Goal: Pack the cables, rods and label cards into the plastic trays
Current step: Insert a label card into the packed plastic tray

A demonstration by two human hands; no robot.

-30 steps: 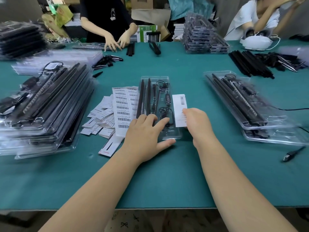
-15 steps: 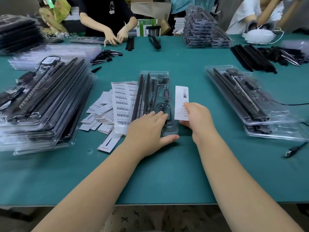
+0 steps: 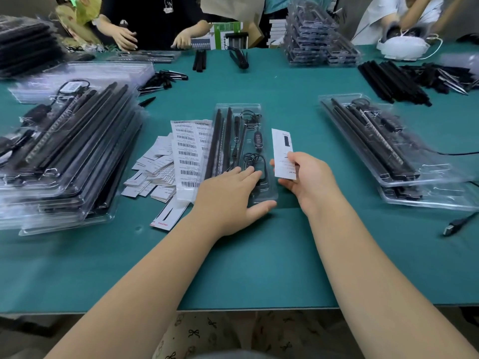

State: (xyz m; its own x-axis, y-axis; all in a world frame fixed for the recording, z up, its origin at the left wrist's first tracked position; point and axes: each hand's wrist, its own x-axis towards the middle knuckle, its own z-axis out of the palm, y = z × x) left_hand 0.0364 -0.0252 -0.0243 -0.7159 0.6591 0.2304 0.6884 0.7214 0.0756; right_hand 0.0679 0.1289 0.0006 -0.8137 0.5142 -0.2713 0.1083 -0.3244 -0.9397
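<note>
A clear plastic tray (image 3: 255, 108) lies in the middle of the green table, holding black rods (image 3: 220, 141) and coiled black cables (image 3: 252, 117). My left hand (image 3: 230, 195) rests flat on the tray's near end, fingers straight over a cable coil. My right hand (image 3: 308, 177) pinches a white label card (image 3: 282, 149) and holds it tilted up just right of the tray. Barcode label strips (image 3: 185, 151) and a loose pile of small cards (image 3: 153, 174) lie left of the tray.
A tall stack of packed trays (image 3: 64, 156) fills the left side; two more packed trays (image 3: 383, 141) lie at right. Loose black rods (image 3: 391, 81) and a tray stack (image 3: 316, 37) sit at the back. Two other people work across the table. A USB plug (image 3: 456, 224) lies near right.
My right hand has lifted the white card off the table and tipped it upright beside the tray. My left hand stays on the tray's near end.
</note>
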